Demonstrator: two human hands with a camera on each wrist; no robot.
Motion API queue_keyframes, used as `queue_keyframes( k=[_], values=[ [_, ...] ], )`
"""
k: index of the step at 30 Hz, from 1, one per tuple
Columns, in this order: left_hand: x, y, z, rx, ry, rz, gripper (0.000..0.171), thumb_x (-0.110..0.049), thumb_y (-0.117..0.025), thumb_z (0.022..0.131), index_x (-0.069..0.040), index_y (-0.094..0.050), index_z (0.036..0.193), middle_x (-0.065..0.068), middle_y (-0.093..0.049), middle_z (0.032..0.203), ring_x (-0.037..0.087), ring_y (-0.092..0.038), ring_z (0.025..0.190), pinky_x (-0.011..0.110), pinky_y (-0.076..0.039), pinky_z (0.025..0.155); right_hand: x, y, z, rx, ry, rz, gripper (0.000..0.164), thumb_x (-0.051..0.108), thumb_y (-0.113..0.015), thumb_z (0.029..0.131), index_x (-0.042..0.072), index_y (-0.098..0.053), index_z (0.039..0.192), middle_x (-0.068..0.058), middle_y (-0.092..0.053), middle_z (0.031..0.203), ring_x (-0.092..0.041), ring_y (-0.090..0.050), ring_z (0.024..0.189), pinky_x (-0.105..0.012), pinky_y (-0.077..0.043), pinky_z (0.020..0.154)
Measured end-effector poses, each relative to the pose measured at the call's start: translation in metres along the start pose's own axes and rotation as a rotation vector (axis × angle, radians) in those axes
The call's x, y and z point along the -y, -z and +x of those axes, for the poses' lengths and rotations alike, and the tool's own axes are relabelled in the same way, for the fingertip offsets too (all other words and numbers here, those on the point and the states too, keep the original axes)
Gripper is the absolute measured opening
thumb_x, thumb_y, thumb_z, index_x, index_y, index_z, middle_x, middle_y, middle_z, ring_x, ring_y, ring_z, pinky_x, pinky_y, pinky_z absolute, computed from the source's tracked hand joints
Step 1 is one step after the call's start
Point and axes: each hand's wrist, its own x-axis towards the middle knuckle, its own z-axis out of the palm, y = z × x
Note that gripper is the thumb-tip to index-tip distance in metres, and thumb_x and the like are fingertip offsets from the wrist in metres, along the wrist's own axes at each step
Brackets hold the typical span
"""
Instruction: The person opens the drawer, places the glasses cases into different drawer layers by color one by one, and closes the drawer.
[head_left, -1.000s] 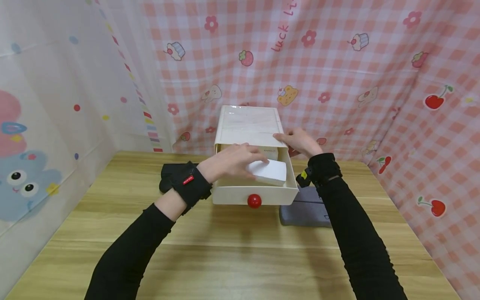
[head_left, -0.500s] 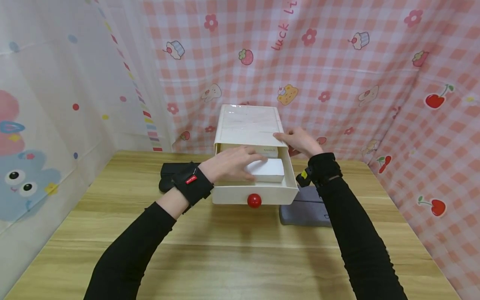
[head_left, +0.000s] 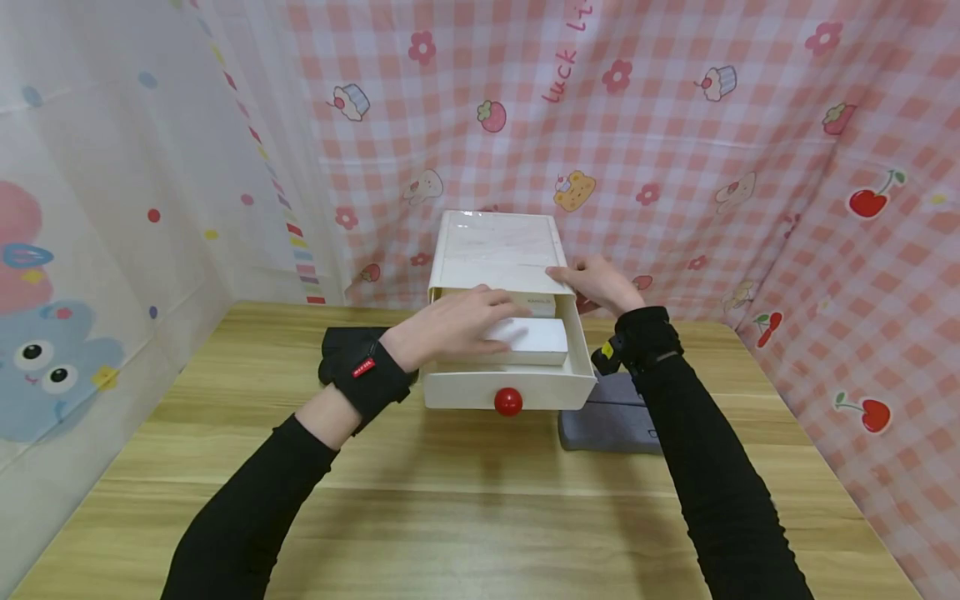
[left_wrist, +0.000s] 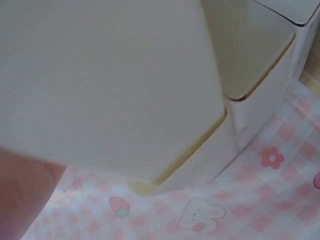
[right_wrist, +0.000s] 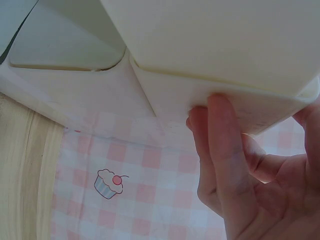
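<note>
A white storage drawer unit [head_left: 498,250] stands at the table's back with its top drawer [head_left: 457,391] pulled out. The drawer's front carries a round red knob [head_left: 508,402]. Inside lies a flat white box [head_left: 536,342]; behind it sits a paler box [head_left: 540,305] with faint lettering. My left hand [head_left: 459,325] is over the drawer with fingers extended at the white box's left side; whether the fingertips touch it is unclear. My right hand [head_left: 602,282] grips the unit's right front corner, thumb on top. In the right wrist view, its fingers [right_wrist: 222,125] press the side wall.
A grey case [head_left: 611,425] lies right of the unit, partly under the right forearm. Dark objects [head_left: 352,337] rest at the left, half hidden by the left wrist strap. Lower drawers [left_wrist: 260,45] show below the opened one. Patterned curtains [head_left: 660,150] hang behind the table.
The white box has gone from slightly askew to lying straight and flat in the drawer. My left hand has drawn back a little leftward from it. The right hand has stayed put.
</note>
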Motion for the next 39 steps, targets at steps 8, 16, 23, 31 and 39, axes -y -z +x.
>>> queue_keyframes(
  k=[8, 16, 23, 31, 39],
  values=[
    [-0.012, 0.011, -0.018, -0.128, -0.057, 0.003, 0.041, -0.031, -0.062, 0.087, -0.013, -0.057, 0.123, 0.003, -0.062, 0.114, 0.019, -0.057, 0.100, 0.031, -0.047, 0.087, -0.001, -0.002, 0.001, -0.008, -0.004, -0.007, 0.052, 0.049, -0.048, 0.090, 0.003, -0.053, 0.115, -0.016, -0.059, 0.107, -0.025, -0.062, 0.087, -0.036, -0.053, 0.077],
    [-0.041, 0.004, -0.032, -0.309, -0.239, 0.190, 0.038, -0.029, -0.069, 0.082, -0.014, -0.061, 0.116, 0.001, -0.062, 0.098, 0.014, -0.056, 0.089, 0.025, -0.048, 0.080, -0.003, -0.001, 0.000, -0.008, 0.011, 0.004, 0.053, 0.049, -0.047, 0.091, 0.004, -0.051, 0.118, -0.017, -0.059, 0.108, -0.025, -0.063, 0.087, -0.038, -0.053, 0.078],
    [-0.054, -0.021, -0.040, -0.417, -0.319, 0.425, 0.032, -0.031, -0.067, 0.082, -0.017, -0.061, 0.110, 0.000, -0.059, 0.097, 0.016, -0.054, 0.087, 0.025, -0.047, 0.074, -0.003, -0.002, 0.000, -0.019, 0.020, 0.004, 0.052, 0.049, -0.047, 0.091, 0.003, -0.052, 0.115, -0.017, -0.059, 0.107, -0.028, -0.062, 0.089, -0.036, -0.053, 0.076],
    [-0.054, -0.044, -0.047, -0.539, -0.401, 0.689, 0.038, -0.046, -0.054, 0.086, -0.015, -0.064, 0.105, -0.002, -0.061, 0.102, 0.014, -0.054, 0.092, 0.025, -0.043, 0.074, -0.002, -0.001, 0.000, -0.020, 0.026, 0.019, 0.051, 0.048, -0.047, 0.091, 0.003, -0.052, 0.115, -0.018, -0.058, 0.107, -0.027, -0.063, 0.089, -0.043, -0.051, 0.081],
    [-0.055, -0.057, -0.048, -0.530, -0.398, 0.775, 0.022, -0.016, -0.044, 0.095, -0.017, -0.065, 0.104, -0.001, -0.062, 0.103, 0.012, -0.055, 0.090, 0.025, -0.040, 0.070, -0.002, -0.001, 0.000, -0.026, 0.022, 0.000, 0.053, 0.050, -0.047, 0.090, 0.004, -0.052, 0.116, -0.018, -0.059, 0.106, -0.025, -0.063, 0.085, -0.037, -0.053, 0.076]
  ],
)
